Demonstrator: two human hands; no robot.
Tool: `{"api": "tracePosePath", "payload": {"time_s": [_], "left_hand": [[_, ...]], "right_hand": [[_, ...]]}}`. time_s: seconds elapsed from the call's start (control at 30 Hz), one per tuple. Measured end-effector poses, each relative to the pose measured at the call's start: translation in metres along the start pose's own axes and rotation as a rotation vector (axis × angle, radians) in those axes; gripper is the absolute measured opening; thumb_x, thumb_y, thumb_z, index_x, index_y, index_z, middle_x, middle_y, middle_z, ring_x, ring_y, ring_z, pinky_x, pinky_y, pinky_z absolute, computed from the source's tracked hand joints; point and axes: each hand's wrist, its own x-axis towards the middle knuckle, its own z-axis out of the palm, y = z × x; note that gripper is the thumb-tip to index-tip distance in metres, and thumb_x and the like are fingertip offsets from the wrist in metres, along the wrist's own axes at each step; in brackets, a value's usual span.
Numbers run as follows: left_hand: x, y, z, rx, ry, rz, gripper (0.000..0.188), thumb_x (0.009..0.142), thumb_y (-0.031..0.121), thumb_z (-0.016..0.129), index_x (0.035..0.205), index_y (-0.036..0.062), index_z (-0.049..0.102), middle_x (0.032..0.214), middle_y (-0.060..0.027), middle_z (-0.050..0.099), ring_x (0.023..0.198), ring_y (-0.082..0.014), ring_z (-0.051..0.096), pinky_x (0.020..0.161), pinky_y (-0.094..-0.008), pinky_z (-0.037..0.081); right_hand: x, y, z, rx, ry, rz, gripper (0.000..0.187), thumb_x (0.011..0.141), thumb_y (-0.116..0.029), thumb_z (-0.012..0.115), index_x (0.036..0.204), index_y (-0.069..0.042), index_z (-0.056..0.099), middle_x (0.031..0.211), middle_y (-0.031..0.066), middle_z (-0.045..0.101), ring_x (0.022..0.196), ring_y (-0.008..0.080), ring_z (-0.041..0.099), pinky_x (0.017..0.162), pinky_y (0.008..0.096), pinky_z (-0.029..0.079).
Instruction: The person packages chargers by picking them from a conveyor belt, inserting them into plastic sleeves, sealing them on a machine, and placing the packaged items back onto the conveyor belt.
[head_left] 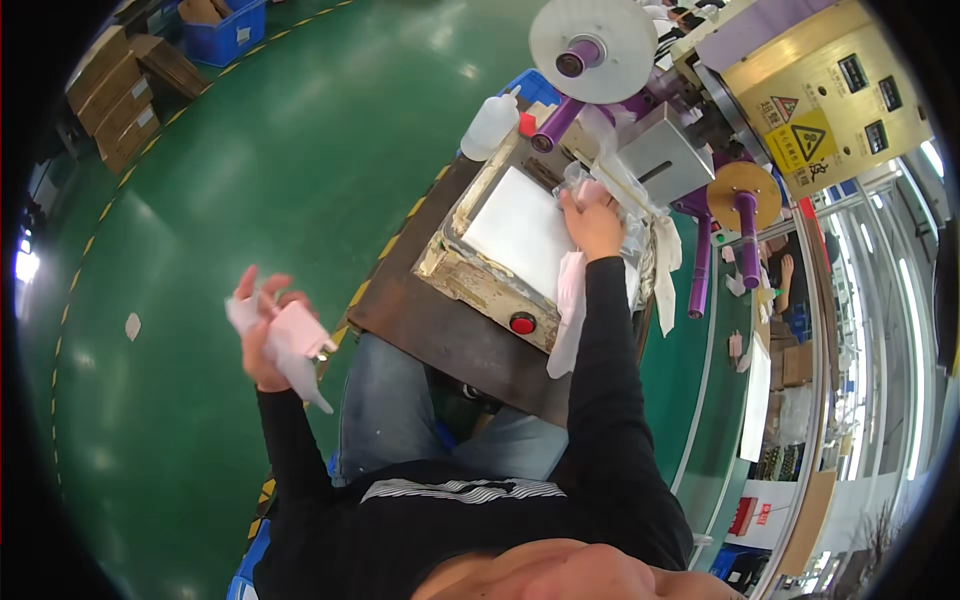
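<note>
Out over the floor at the left, my left hand (262, 340) is closed round a flat pink piece (298, 328) with thin, whitish film trailing from it. My right hand (597, 230) reaches to the far right of a worn, box-like work frame (465, 275). Its fingers are bent at a crumple of clear film (632, 232) with something pink inside; the fingertips are partly hidden. Beside that wrist a pink and whitish strip (570, 290) hangs over the frame's near edge. White sheet material (520, 225) covers the frame's bed.
A red push button (522, 322) sits on the frame's front. Behind stand a white bottle (490, 125), a large reel (593, 45), purple rollers (697, 265) and a metal machine housing (840, 100). Cartons (115, 100) and a blue crate (225, 35) stand at the far left.
</note>
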Motion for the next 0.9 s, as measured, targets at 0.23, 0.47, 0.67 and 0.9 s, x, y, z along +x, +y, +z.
{"api": "tracePosePath", "payload": {"time_s": [0.23, 0.47, 0.67, 0.9], "left_hand": [[0.042, -0.101, 0.068, 0.235, -0.288, -0.511, 0.082, 0.089, 0.002, 0.061, 0.162, 0.0088, 0.026, 0.154, -0.0175, 0.041, 0.099, -0.0203, 0.069, 0.084, -0.0321, 0.056], [0.044, -0.149, 0.100, 0.490, -0.352, -0.545, 0.071, 0.089, -0.001, 0.057, 0.157, 0.0081, 0.040, 0.132, -0.0071, 0.056, 0.101, -0.0128, 0.060, 0.084, -0.0284, 0.053], [0.064, -0.118, 0.062, 0.266, -0.097, -0.554, 0.062, 0.096, 0.017, 0.061, 0.153, 0.0046, 0.038, 0.125, -0.0160, 0.064, 0.087, -0.0179, 0.067, 0.075, -0.0317, 0.059], [0.015, -0.084, 0.121, 0.328, -0.254, -0.076, 0.090, 0.089, 0.038, 0.070, 0.158, 0.0013, 0.024, 0.138, -0.0198, 0.047, 0.108, -0.0247, 0.061, 0.089, -0.0373, 0.054]], "right_hand": [[0.014, 0.056, -0.026, 0.612, -0.569, -0.079, 0.090, 0.091, -0.062, 0.065, 0.146, 0.007, 0.044, 0.150, 0.0380, 0.043, 0.141, 0.0515, 0.041, 0.117, 0.0510, 0.035], [-0.214, 0.103, -0.021, 1.387, 0.325, 0.632, 0.079, 0.093, -0.028, 0.074, 0.149, 0.012, 0.036, 0.142, 0.0291, 0.051, 0.135, 0.0354, 0.050, 0.117, 0.0426, 0.035], [-0.263, 0.073, -0.147, 0.644, -0.274, 0.075, 0.074, 0.098, -0.029, 0.071, 0.149, 0.012, 0.036, 0.139, 0.0253, 0.058, 0.123, 0.0299, 0.061, 0.107, 0.0389, 0.047], [-0.244, -0.055, -0.128, 1.749, -1.347, 0.048, 0.079, 0.106, -0.067, 0.029, 0.163, -0.013, 0.019, 0.134, 0.0220, 0.064, 0.095, 0.0264, 0.073, 0.081, 0.0331, 0.059]]}}
